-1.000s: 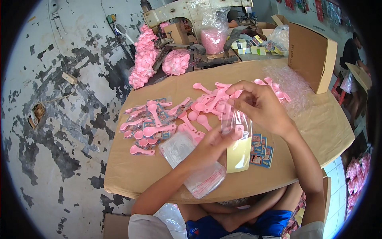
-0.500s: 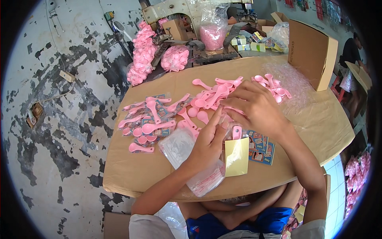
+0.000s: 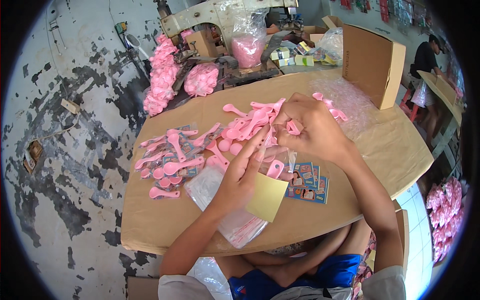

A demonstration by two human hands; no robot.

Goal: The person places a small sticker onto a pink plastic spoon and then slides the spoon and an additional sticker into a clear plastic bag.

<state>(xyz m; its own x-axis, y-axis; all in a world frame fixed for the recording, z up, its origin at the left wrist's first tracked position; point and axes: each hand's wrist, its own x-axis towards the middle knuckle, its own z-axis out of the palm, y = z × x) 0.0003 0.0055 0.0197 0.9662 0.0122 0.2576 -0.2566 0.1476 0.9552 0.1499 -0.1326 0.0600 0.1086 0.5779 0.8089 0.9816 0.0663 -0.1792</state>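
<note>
A clear plastic bag with a yellow card (image 3: 270,197) and a pink measuring spoon (image 3: 275,169) in it hangs between my hands. My left hand (image 3: 236,181) grips the bag's left side, fingers pressed together. Curled at the bag's upper end, my right hand (image 3: 315,127) pinches it; the exact fold is hidden. Just beyond lies a heap of loose pink spoons (image 3: 256,119). Filled packets (image 3: 182,165) with spoons and blue cards are piled to the left. Flat clear bags (image 3: 240,231) lie under my left wrist, and printed blue cards (image 3: 312,194) lie below my right hand.
An upright cardboard box (image 3: 371,65) stands at the table's far right beside a tangle of clear strips (image 3: 345,95). Bulging bags of pink spoons (image 3: 201,79) and a metal machine (image 3: 225,20) are behind the table. Another person (image 3: 425,65) works at far right.
The bag has tilted and its yellow card has swung down to the left. My right hand has curled tighter at the bag's upper end. The whole view has shifted slightly.
</note>
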